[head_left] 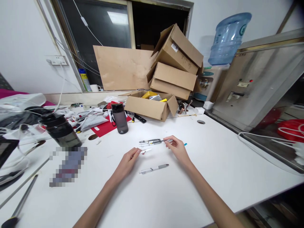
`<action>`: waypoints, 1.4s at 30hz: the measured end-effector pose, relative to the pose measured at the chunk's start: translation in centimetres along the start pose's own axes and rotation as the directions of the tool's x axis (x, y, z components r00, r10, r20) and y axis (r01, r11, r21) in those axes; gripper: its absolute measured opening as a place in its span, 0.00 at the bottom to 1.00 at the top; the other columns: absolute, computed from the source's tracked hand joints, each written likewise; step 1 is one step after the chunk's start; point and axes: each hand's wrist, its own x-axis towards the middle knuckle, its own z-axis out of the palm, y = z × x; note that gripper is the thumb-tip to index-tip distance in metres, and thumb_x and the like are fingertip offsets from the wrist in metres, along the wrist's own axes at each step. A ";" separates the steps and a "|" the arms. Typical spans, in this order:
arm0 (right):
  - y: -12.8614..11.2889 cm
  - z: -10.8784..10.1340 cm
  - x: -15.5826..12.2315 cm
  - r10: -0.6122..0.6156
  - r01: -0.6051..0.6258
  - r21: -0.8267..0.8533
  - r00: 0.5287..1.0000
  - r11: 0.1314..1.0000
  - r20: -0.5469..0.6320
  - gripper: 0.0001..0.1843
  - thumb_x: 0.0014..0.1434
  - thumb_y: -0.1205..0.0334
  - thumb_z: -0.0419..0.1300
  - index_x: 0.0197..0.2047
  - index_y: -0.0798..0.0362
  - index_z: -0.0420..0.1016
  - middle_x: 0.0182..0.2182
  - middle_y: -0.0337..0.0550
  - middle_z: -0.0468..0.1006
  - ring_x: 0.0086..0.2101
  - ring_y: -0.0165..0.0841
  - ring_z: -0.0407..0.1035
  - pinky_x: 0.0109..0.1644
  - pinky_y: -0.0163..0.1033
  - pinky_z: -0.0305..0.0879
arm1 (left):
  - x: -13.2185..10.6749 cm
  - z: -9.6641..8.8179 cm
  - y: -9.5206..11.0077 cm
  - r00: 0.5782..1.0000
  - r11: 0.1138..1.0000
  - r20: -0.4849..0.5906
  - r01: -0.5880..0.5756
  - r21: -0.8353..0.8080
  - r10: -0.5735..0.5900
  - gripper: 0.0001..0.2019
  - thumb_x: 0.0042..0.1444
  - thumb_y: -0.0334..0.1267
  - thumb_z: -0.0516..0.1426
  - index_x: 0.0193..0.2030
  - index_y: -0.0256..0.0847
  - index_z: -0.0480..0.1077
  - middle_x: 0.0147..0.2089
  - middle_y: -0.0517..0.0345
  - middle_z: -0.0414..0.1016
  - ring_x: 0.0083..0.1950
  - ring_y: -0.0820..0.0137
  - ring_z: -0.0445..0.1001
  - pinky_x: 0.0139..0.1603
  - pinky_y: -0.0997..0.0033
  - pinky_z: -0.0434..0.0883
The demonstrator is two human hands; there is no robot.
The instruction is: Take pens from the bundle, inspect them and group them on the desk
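My left hand (132, 157) pinches a slim white pen part (146, 150) between thumb and fingers, above the white table (180, 196). Held in the fingertips of my right hand (175, 145) is a grey pen piece (168, 140) with a thin dark end pointing left. Just beyond my hands, several pens (149, 142) lie side by side, their right ends close to my right fingers. Nearer to me, a clear pen with a grey grip (154, 168) lies by itself. A small teal piece (185, 144) shows beside my right hand; whether it touches the hand is unclear.
A dark bottle (120, 120) stands at the back, near an open cardboard box (147, 107). Another black bottle (60, 131), cables and a screwdriver (25, 198) are on the left. A metal cabinet (256, 82) borders the table's right side.
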 end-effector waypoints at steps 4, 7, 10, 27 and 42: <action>0.1 -0.1 0.0 0.000 0.000 -0.010 1.000 1.000 -0.009 0.15 0.59 0.48 0.63 0.41 0.50 0.80 0.40 0.46 0.80 0.32 0.35 0.72 0.37 0.40 0.68 | 0.0 0.1 -0.2 1.000 1.000 -0.001 -0.005 -0.004 0.005 0.22 0.69 0.55 0.44 0.37 0.43 0.71 0.38 0.57 0.73 0.40 0.63 0.69 0.45 0.68 0.66; 0.1 -0.1 0.0 0.005 -0.005 -0.003 1.000 1.000 -0.019 0.13 0.59 0.49 0.64 0.40 0.50 0.81 0.40 0.45 0.81 0.32 0.35 0.72 0.37 0.40 0.68 | 0.1 0.3 -0.4 1.000 1.000 -0.001 -0.004 -0.009 0.004 0.22 0.69 0.54 0.44 0.36 0.43 0.70 0.37 0.58 0.72 0.39 0.64 0.68 0.43 0.70 0.65; 0.0 -0.2 0.0 0.005 -0.005 0.003 1.000 1.000 -0.025 0.11 0.59 0.51 0.64 0.39 0.49 0.81 0.40 0.45 0.81 0.32 0.34 0.72 0.36 0.39 0.67 | 0.2 0.3 -0.3 1.000 1.000 0.019 -0.007 -0.011 0.007 0.21 0.70 0.53 0.45 0.37 0.43 0.71 0.38 0.58 0.73 0.40 0.64 0.69 0.45 0.69 0.65; 0.6 -0.6 0.3 0.047 -0.047 -0.006 0.998 0.999 -0.035 0.13 0.59 0.52 0.65 0.41 0.51 0.82 0.39 0.45 0.81 0.31 0.34 0.72 0.36 0.38 0.67 | 0.1 0.2 -0.4 1.000 1.000 0.022 0.006 -0.018 -0.005 0.22 0.70 0.54 0.44 0.37 0.43 0.71 0.37 0.58 0.70 0.39 0.64 0.68 0.43 0.69 0.64; 1.2 -0.6 0.4 0.083 -0.083 -0.014 0.996 0.996 -0.018 0.17 0.58 0.48 0.65 0.43 0.52 0.82 0.36 0.45 0.81 0.30 0.34 0.71 0.34 0.37 0.66 | 0.1 0.1 -0.5 1.000 0.998 0.002 -0.001 -0.060 0.001 0.22 0.70 0.53 0.45 0.39 0.43 0.72 0.38 0.59 0.71 0.39 0.65 0.67 0.43 0.70 0.63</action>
